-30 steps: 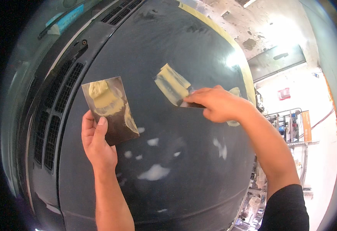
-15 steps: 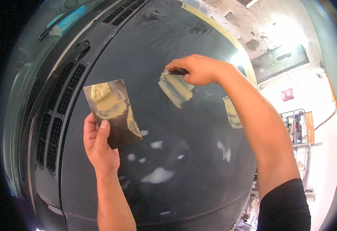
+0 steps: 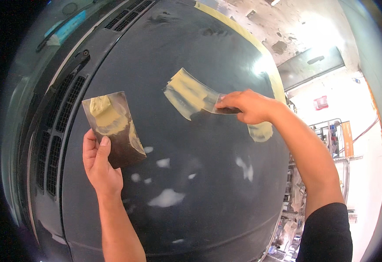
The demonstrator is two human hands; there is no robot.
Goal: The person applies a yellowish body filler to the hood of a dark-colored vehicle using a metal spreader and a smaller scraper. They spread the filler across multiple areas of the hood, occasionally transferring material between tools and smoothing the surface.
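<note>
My left hand (image 3: 103, 168) grips the lower edge of a flat rectangular mixing board (image 3: 123, 146), thumb on top. A lump of yellowish body filler (image 3: 100, 106) sits near the board's far end, with smears below it. My right hand (image 3: 254, 107) pinches one end of a thin, flexible filler spreader (image 3: 209, 103). The spreader slants low over the dark car hood (image 3: 217, 187), its far end at a filler patch (image 3: 177, 99). Exactly where it touches the hood is hard to tell. Another filler patch (image 3: 261, 132) lies just below my right hand.
Several pale sanded spots (image 3: 167, 198) dot the near hood. Yellow masking tape (image 3: 254, 35) runs along its far right edge. Black vent grilles (image 3: 68, 105) and the windshield lie left. Beyond the hood on the right stands a cluttered metal rack (image 3: 347, 174).
My right hand has moved right and toward me, turning the spreader so its long face shows. My left hand still holds the board; the whole view has shifted slightly.
</note>
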